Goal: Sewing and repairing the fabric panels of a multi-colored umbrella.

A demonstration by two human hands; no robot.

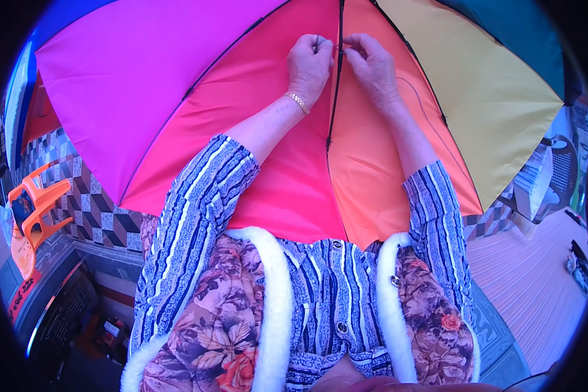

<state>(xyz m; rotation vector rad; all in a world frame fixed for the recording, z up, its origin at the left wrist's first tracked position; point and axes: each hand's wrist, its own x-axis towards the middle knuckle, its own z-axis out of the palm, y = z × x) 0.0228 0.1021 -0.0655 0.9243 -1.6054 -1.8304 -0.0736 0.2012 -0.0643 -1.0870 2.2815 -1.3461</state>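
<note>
A multicoloured umbrella (281, 163) is spread open before me, its inner side with dark ribs facing up. Both hands are over the seam between the red and orange panels, at one dark rib (336, 85). On the red panel, my left hand (310, 65) is closed beside the rib, a small dark thing showing at its fingers. From the other side, my right hand (374, 68) is closed in a pinch close to the rib. What either hand holds is too small to make out. A thin dark thread (431, 104) curves over the orange panel, right of my right wrist.
An orange plastic stool (42, 202) lies tipped on the patterned tile floor (101, 209) at left. Below it is a dark recess with a metal-edged panel (52, 313). At right stands a grey perforated chair (563, 170) next to a white stack (534, 176).
</note>
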